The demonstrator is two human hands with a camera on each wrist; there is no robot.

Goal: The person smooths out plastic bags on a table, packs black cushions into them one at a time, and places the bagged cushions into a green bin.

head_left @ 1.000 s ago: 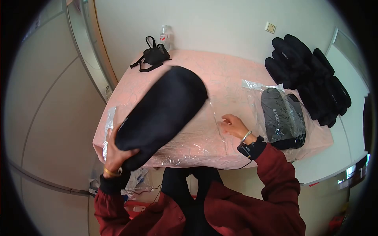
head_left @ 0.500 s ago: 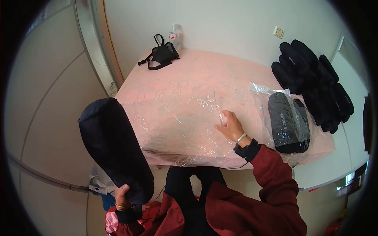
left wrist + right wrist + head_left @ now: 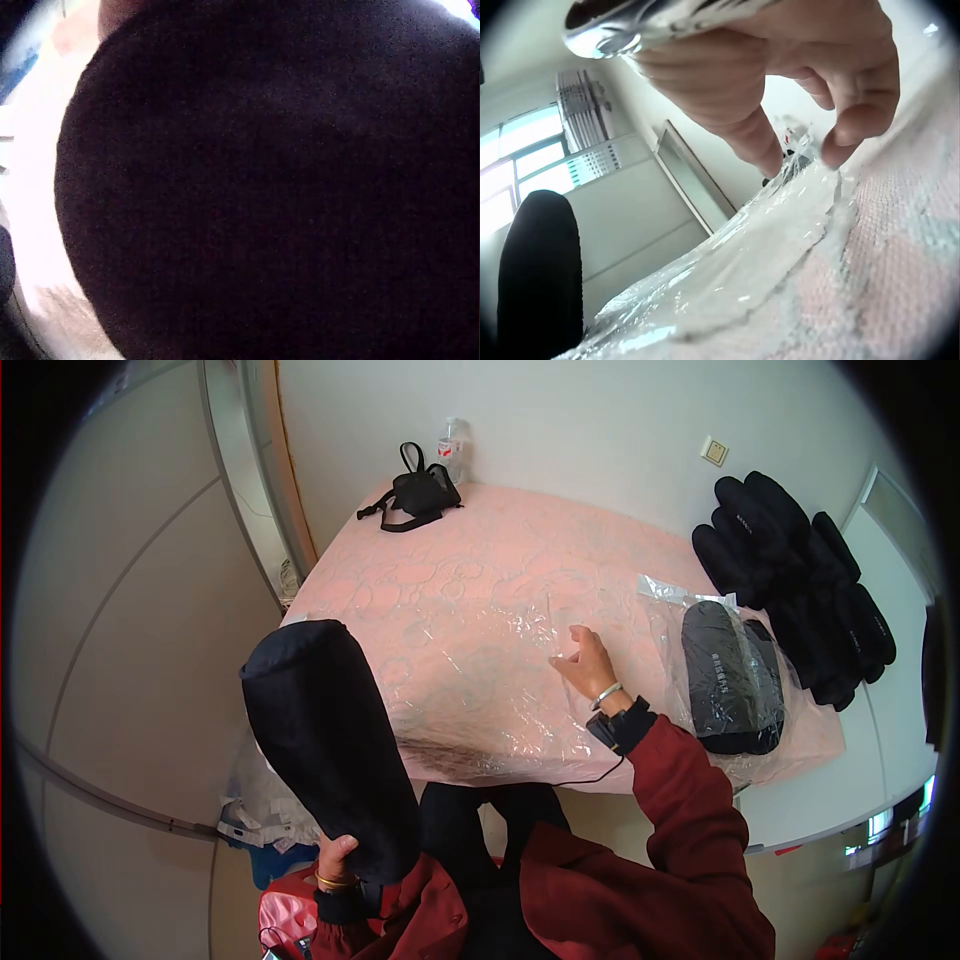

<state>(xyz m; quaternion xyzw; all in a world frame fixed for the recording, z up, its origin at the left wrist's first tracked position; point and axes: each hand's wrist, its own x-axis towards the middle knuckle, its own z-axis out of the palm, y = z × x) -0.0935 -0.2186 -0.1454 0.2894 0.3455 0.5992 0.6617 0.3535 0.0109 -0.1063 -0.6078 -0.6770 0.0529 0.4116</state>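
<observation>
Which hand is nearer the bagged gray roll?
Right. The right hand is a little left of the bagged gray roll; the left hand is much farther left, gripping the black roll's near end.

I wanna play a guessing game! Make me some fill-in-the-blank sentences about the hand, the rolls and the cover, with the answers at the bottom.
1. The left hand grips a roll coloured ____.
2. The gray roll has ____ lettering.
3. The gray roll sits in a bag made of clear ____.
4. The cover is mostly ____.

Missing words: black; white; plastic; pink.
</observation>
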